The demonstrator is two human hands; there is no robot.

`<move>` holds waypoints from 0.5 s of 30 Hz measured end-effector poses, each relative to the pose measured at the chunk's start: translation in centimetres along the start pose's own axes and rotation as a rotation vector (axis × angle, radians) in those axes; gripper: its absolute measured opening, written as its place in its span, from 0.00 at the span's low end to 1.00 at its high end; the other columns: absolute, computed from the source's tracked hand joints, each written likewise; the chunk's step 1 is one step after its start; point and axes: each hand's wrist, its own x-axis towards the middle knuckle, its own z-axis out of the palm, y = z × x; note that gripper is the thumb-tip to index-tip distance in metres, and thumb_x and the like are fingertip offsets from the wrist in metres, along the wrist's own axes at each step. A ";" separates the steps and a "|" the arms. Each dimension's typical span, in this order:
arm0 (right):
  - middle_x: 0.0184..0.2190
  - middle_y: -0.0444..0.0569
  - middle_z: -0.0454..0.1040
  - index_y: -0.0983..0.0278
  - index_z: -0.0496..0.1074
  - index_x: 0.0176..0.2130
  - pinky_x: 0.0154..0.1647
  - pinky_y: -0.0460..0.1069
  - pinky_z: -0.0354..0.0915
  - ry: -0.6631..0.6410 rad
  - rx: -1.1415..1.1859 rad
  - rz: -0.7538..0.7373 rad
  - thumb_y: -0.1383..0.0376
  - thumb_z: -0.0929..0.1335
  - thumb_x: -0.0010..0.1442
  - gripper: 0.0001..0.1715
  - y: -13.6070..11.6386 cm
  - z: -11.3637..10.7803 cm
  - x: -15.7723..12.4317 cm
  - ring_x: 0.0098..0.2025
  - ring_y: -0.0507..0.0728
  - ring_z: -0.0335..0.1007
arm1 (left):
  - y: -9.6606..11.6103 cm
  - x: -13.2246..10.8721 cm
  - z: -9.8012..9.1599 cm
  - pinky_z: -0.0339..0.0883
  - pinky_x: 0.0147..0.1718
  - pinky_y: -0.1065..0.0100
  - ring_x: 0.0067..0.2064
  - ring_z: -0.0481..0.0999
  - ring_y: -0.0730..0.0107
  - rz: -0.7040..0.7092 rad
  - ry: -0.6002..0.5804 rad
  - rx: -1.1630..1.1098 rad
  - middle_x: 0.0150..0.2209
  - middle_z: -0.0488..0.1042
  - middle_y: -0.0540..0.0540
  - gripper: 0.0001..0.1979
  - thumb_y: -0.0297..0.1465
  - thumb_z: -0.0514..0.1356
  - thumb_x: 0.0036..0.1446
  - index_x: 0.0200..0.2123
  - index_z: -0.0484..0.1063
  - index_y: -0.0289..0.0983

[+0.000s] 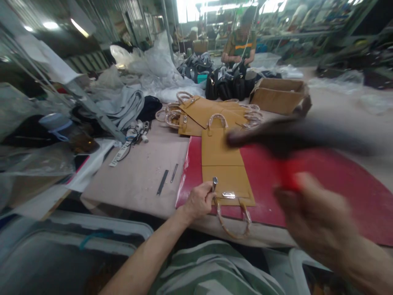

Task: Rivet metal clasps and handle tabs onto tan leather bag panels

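A flat tan leather bag piece (225,164) lies on a red mat (331,176), with its wrapped handle (235,223) hanging over the table's near edge. My left hand (199,200) is closed on a small metal tool (214,183) held upright at the bag's lower left, close to its silver clasp (229,195). My right hand (310,217) is raised near the camera and smeared by motion; it grips a red handle (288,176) with a long dark blurred head (294,137), likely a hammer.
Several more tan bags (202,112) are stacked beyond the mat. Black bags (227,84) and a cardboard box (281,96) stand further back, where another person (241,47) sits. Two thin metal strips (167,178) lie on the brown tabletop (144,172). Fabric and plastic clutter fills the left.
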 end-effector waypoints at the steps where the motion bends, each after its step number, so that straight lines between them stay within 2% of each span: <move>1: 0.18 0.43 0.66 0.59 0.66 0.31 0.19 0.49 0.47 -0.065 0.002 -0.031 0.48 0.61 0.69 0.22 0.1 0.3 -0.3 0.16 0.52 0.56 | 0.0 0.0 0.0 0.75 0.44 0.65 0.41 0.80 0.62 -0.007 -0.009 0.011 0.38 0.78 0.43 0.08 0.23 0.56 0.60 0.41 0.71 0.38; 3: 0.16 0.42 0.64 0.59 0.65 0.28 0.18 0.49 0.47 -0.164 0.027 0.024 0.47 0.62 0.67 0.23 0.6 0.5 -0.7 0.16 0.52 0.55 | -0.1 -0.1 0.0 0.75 0.43 0.65 0.41 0.80 0.63 -0.010 -0.014 0.019 0.38 0.78 0.44 0.08 0.23 0.55 0.61 0.41 0.71 0.38; 5: 0.16 0.42 0.62 0.58 0.63 0.27 0.19 0.48 0.50 -0.201 0.094 0.220 0.44 0.61 0.67 0.26 1.8 0.2 -1.0 0.16 0.52 0.55 | -0.2 -0.2 0.0 0.75 0.45 0.65 0.42 0.80 0.63 0.006 -0.004 0.008 0.40 0.78 0.43 0.09 0.23 0.55 0.61 0.42 0.71 0.38; 8: 0.16 0.41 0.60 0.58 0.60 0.25 0.18 0.48 0.52 -0.262 0.190 0.572 0.39 0.58 0.65 0.30 5.7 0.1 -1.8 0.16 0.51 0.53 | -0.3 -0.3 -0.1 0.76 0.45 0.64 0.44 0.81 0.62 0.043 0.012 -0.007 0.41 0.79 0.42 0.09 0.23 0.55 0.61 0.43 0.70 0.38; 10: 0.16 0.42 0.60 0.58 0.60 0.25 0.18 0.48 0.53 -0.331 0.148 0.717 0.42 0.56 0.65 0.29 9.1 0.8 -2.9 0.16 0.52 0.53 | -0.5 -0.3 -0.2 0.76 0.45 0.64 0.44 0.81 0.62 0.059 0.010 -0.011 0.42 0.79 0.42 0.09 0.23 0.55 0.62 0.45 0.70 0.38; 11: 0.16 0.44 0.62 0.58 0.61 0.25 0.19 0.49 0.55 -0.357 0.062 0.743 0.46 0.54 0.66 0.26 10.8 1.4 -3.6 0.17 0.53 0.57 | -0.5 -0.4 -0.2 0.77 0.45 0.64 0.44 0.81 0.62 0.065 0.011 -0.011 0.42 0.79 0.42 0.10 0.23 0.55 0.63 0.45 0.70 0.38; 13: 0.19 0.48 0.66 0.60 0.62 0.26 0.24 0.51 0.59 -0.300 -0.148 0.762 0.54 0.56 0.65 0.21 13.4 2.6 -4.9 0.21 0.56 0.61 | -0.5 -0.4 -0.3 0.77 0.46 0.64 0.46 0.81 0.62 0.078 0.017 -0.009 0.43 0.79 0.41 0.10 0.24 0.55 0.64 0.46 0.70 0.37; 15: 0.28 0.56 0.72 0.63 0.68 0.31 0.31 0.54 0.62 -0.223 -0.300 0.716 0.58 0.59 0.63 0.16 14.6 3.8 -5.9 0.29 0.60 0.67 | -0.5 -0.5 -0.4 0.77 0.47 0.64 0.47 0.82 0.62 0.087 0.028 -0.001 0.44 0.80 0.41 0.09 0.24 0.55 0.64 0.46 0.70 0.37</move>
